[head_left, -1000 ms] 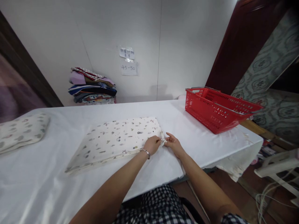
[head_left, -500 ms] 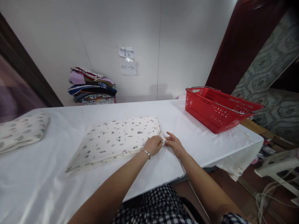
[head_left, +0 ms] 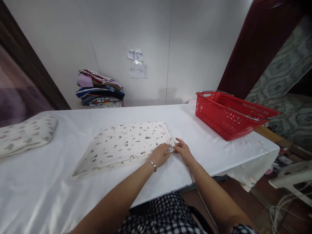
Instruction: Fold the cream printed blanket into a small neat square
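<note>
A folded white cloth (head_left: 131,139) with small printed motifs lies flat on the table in front of me, its layers showing along the near edge. At its near right corner, my left hand (head_left: 160,155) is closed on the edge, fingertips on top. A bracelet circles that wrist. My right hand (head_left: 184,152) pinches the same corner from the right between thumb and fingers, with one finger raised. The two hands are almost touching, and they partly hide the corner layers.
The table has a white cover (head_left: 151,112). A red basket (head_left: 226,122) stands at the right. Another folded printed cloth (head_left: 29,135) lies at the far left. Behind, a stack of folded fabrics (head_left: 101,92) rests near the wall. A white stool (head_left: 294,175) is at lower right.
My left fingers have straightened somewhat over the cloth's corner, and the edge there lies flatter. My right hand keeps its pinch. The whole view has shifted slightly.
</note>
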### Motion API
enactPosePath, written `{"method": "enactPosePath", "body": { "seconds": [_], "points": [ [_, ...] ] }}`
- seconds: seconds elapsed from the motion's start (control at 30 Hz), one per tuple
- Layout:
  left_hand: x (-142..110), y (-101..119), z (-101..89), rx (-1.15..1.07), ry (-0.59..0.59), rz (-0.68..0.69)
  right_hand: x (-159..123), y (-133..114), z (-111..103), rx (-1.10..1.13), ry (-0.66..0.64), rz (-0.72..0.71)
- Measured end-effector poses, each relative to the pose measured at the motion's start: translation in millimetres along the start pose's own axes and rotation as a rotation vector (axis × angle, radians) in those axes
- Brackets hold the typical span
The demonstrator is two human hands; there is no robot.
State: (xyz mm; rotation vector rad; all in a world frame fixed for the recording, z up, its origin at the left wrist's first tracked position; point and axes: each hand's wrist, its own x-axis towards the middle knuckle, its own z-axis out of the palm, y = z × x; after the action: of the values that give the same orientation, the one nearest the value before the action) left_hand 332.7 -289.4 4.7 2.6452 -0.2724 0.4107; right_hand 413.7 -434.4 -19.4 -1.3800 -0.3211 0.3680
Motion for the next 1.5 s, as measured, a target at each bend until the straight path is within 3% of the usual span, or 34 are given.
{"method": "enactPosePath", "body": {
  "seconds": [0.17,0.27,0.37,0.47,0.63,0.77,0.87,1.0,1.2,1.37,1.5],
  "points": [
    [-30.3,-39.2,-30.2,0.139,-0.079,-0.087,0.4,-1.1,1.7,-0.034,0.05,0.019],
    [-64.3,-73.4,-54.7,0.302,-0.159,-0.27,1.4,-1.4,1.6,-0.081,0.067,0.023],
    [-96.0,-94.3,-71.6,0.381,-0.222,-0.391,3.2,-0.7,0.3,-0.179,0.061,0.028],
    [-111.6,-96.5,-75.1,0.43,-0.213,-0.416,5.5,1.3,-2.3,-0.32,0.084,0.013],
    [-114.4,-84.8,-71.8,0.456,-0.122,-0.336,7.8,1.4,-10.8,-0.465,0.08,0.002],
    [-126.1,-89.0,-86.1,0.498,-0.02,-0.301,6.0,-2.2,-18.7,-0.468,0.101,0.004],
    [-145.1,-107.7,-103.1,0.543,-0.004,-0.47,4.0,-3.7,-21.3,-0.498,0.098,0.055],
    [-171.9,-134.2,-117.5,0.51,-0.067,-0.75,3.3,-5.0,-22.0,-0.55,0.058,0.103],
    [-181.7,-136.4,-117.2,0.479,-0.058,-0.775,5.6,-3.9,-25.6,-0.708,0.059,0.071],
    [-180.4,-133.5,-120.0,0.428,-0.043,-0.783,9.1,-4.6,-27.4,-0.993,-0.049,0.056],
    [-188.7,-143.0,-121.9,0.38,0.04,-0.829,7.7,-4.0,-28.1,-1.173,-0.078,0.022]
  ]
}}
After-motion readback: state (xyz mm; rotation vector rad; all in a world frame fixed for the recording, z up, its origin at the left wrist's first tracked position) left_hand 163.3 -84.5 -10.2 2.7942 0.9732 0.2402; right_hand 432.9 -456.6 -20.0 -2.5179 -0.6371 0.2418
